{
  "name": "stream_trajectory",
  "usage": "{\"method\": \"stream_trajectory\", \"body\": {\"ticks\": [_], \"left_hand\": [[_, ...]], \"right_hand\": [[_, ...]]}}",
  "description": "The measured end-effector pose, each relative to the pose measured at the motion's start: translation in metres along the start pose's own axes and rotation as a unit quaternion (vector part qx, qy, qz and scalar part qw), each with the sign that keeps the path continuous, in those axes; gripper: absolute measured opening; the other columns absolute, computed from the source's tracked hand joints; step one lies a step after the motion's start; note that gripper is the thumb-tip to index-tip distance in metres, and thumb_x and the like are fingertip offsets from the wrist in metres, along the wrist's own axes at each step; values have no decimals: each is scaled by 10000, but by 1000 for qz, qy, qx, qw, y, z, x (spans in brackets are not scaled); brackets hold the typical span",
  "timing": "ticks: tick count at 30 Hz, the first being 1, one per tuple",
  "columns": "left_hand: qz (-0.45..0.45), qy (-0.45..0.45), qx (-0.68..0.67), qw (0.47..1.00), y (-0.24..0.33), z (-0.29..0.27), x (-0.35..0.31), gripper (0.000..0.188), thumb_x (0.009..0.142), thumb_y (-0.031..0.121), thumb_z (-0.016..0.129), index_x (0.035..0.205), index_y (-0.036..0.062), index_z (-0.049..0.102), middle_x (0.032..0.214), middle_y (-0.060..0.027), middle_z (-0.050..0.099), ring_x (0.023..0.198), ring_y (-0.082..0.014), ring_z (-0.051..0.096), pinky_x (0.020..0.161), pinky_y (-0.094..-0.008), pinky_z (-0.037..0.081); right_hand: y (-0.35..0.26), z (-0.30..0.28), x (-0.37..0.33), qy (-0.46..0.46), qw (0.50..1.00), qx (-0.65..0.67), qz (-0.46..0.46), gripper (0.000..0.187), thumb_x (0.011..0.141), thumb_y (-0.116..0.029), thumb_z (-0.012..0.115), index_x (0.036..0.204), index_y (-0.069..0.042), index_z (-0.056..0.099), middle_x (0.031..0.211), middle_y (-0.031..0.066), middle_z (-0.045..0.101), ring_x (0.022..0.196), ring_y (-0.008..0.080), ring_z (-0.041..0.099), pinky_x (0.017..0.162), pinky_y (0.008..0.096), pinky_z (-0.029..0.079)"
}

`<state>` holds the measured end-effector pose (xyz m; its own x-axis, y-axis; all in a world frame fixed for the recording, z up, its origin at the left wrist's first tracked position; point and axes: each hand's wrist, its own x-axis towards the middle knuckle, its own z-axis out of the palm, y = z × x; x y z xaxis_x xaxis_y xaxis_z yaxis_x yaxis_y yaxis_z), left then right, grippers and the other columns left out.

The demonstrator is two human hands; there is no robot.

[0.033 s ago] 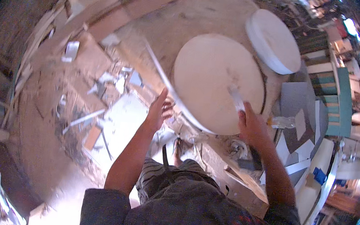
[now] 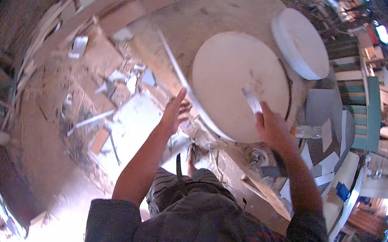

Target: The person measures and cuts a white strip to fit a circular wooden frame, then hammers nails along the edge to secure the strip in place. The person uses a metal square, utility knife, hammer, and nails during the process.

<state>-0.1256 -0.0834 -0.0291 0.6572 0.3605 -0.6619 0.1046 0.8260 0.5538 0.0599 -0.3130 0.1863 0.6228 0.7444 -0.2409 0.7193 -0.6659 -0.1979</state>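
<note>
A large pale round disc [image 2: 225,71] lies flat on the worktable in front of me. Over its right part, my right hand [image 2: 272,126] is closed around a short flat tool with a pale, shiny blade [image 2: 252,100]; its exact kind is unclear. The blade points away from me, above or on the disc near a brownish smudge. A long thin white strip [image 2: 172,62] runs beside the disc's left edge and bends along its near rim. Next to that strip is my left hand [image 2: 174,113], empty, with spread, slightly curled fingers. Whether it touches the strip, I cannot tell.
A second, thicker round white piece [image 2: 304,45] lies at the far right. Grey sheets [image 2: 320,103] and a clear plastic bottle [image 2: 308,132] lie right of the disc. Scraps [image 2: 130,81] and a white panel [image 2: 137,123] are at left. A green slatted piece [image 2: 371,112] stands far right.
The view has shifted slightly, moving the discs a little up and right in the picture. The tool's tip has moved slightly left over the disc. My left hand remains open beside the strip.
</note>
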Motion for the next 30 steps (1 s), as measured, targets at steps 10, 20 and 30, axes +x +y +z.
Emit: {"method": "stream_trajectory", "body": {"ticks": [10, 20, 30], "left_hand": [[-36, -63, -48, 996, 6, 15, 11, 920, 864, 785, 704, 1393, 52, 530, 1208, -117, 573, 1131, -263, 572, 989, -490, 470], [98, -118, -65, 986, -108, 12, 0, 762, 888, 367, 871, 1443, -24, 525, 1202, -113, 697, 1102, -248, 683, 979, -427, 533], [172, -26, 63, 983, -133, 92, -43, 1294, 658, 313, 1017, 1580, -68, 193, 1455, -287, 502, 1317, -412, 580, 1110, -475, 502]], "right_hand": [[-81, 8, 103, -329, 943, 40, -26, 325, 1056, -106, 496, 1333, 45, 414, 657, 132, 661, 487, 241, 674, 475, 405, 545], [-116, 27, 137, -462, 886, -14, 36, 414, 1064, -127, 422, 1447, 19, 360, 707, 129, 652, 512, 225, 653, 501, 397, 533], [-138, 36, 142, -535, 830, -145, 57, 576, 1034, -91, 432, 1581, -2, 274, 744, 124, 677, 531, 206, 657, 511, 372, 526]]}}
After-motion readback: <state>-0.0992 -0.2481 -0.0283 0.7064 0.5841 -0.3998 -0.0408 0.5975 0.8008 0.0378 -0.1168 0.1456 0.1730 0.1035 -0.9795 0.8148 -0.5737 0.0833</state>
